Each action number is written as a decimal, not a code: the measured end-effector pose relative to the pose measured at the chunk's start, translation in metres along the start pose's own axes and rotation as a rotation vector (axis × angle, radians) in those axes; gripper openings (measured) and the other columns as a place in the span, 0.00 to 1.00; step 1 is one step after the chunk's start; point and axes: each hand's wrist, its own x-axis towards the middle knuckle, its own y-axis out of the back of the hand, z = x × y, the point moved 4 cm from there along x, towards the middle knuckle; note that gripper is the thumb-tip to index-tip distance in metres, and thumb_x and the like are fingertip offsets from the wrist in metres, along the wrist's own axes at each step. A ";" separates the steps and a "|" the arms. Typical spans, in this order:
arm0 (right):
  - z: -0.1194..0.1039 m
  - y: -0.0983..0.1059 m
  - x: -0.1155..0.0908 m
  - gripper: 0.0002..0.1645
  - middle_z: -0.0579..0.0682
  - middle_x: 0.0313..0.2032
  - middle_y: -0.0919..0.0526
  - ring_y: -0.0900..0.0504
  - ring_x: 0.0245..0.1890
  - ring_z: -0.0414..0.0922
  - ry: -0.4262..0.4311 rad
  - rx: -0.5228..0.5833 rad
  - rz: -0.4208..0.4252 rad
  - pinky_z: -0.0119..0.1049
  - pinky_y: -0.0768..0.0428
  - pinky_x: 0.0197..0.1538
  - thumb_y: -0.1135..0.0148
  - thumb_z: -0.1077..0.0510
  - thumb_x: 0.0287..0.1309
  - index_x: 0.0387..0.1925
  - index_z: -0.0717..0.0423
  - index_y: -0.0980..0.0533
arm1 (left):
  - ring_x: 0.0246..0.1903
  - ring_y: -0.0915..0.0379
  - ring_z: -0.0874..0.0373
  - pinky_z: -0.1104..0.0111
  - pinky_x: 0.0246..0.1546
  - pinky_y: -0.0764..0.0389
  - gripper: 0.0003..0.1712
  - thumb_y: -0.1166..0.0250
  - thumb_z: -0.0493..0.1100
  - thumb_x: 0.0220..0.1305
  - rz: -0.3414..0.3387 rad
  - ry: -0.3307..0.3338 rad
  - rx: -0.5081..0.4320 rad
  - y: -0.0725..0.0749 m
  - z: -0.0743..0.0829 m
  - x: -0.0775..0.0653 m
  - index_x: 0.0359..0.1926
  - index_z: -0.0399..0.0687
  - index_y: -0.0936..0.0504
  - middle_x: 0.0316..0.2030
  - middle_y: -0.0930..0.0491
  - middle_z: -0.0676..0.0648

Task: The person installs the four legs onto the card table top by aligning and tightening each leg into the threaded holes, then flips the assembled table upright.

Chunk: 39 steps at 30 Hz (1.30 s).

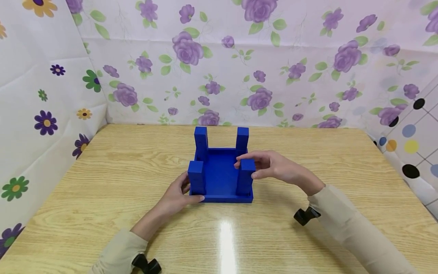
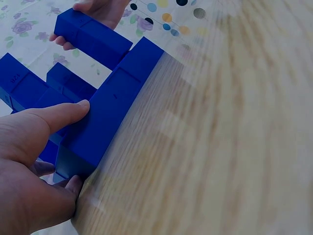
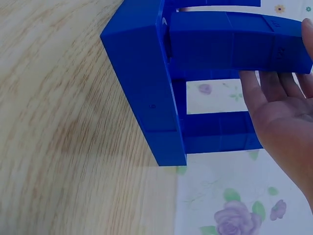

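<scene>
A blue tray with low walls lies on the table, a square blue post standing at each corner. My left hand grips the tray's near left corner, thumb over the front wall and fingers round the left side, beside the near left post. At the near right post, my right hand curls round the upper part, thumb on its right side and fingers behind. The right wrist view shows those fingers along this post. Raised numbers mark some blue parts.
The light wooden table extends on all sides of the tray. Flower-print cloth hangs behind it, and a dotted cloth hangs at the right. Two far posts, the left one and the right one, rise at the back.
</scene>
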 end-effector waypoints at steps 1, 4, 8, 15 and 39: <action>0.000 0.000 0.000 0.29 0.55 0.59 0.24 0.41 0.22 0.47 -0.005 -0.001 -0.002 0.35 0.35 0.30 0.40 0.64 0.64 0.65 0.59 0.31 | 0.67 0.45 0.41 0.51 0.65 0.38 0.51 0.27 0.32 0.52 0.000 0.001 0.001 0.000 0.000 0.000 0.73 0.44 0.45 0.67 0.38 0.37; -0.002 -0.002 -0.001 0.28 0.55 0.59 0.24 0.31 0.30 0.43 -0.022 -0.018 -0.002 0.35 0.32 0.33 0.40 0.64 0.64 0.65 0.62 0.32 | 0.68 0.45 0.41 0.51 0.65 0.38 0.50 0.27 0.33 0.53 -0.001 0.005 0.008 0.000 0.000 0.000 0.73 0.44 0.44 0.67 0.38 0.37; -0.005 -0.004 -0.003 0.28 0.54 0.59 0.24 0.24 0.44 0.42 -0.041 -0.059 0.028 0.34 0.28 0.38 0.40 0.63 0.64 0.64 0.62 0.32 | 0.67 0.44 0.40 0.50 0.65 0.39 0.49 0.27 0.34 0.53 -0.005 -0.002 0.019 0.000 0.000 0.000 0.73 0.43 0.44 0.67 0.38 0.37; -0.006 -0.009 -0.006 0.30 0.52 0.57 0.24 0.24 0.56 0.47 -0.035 -0.106 0.112 0.37 0.22 0.50 0.36 0.60 0.62 0.63 0.63 0.32 | 0.67 0.44 0.39 0.50 0.66 0.40 0.49 0.28 0.34 0.54 -0.013 -0.012 0.023 0.000 0.002 0.000 0.72 0.41 0.44 0.66 0.38 0.35; -0.008 -0.027 -0.008 0.23 0.48 0.34 0.20 0.19 0.36 0.44 -0.027 -0.369 0.575 0.43 0.17 0.42 0.21 0.58 0.44 0.40 0.58 0.24 | 0.67 0.44 0.40 0.50 0.65 0.40 0.49 0.27 0.34 0.53 0.001 0.002 0.035 0.000 0.000 0.000 0.73 0.43 0.44 0.66 0.37 0.37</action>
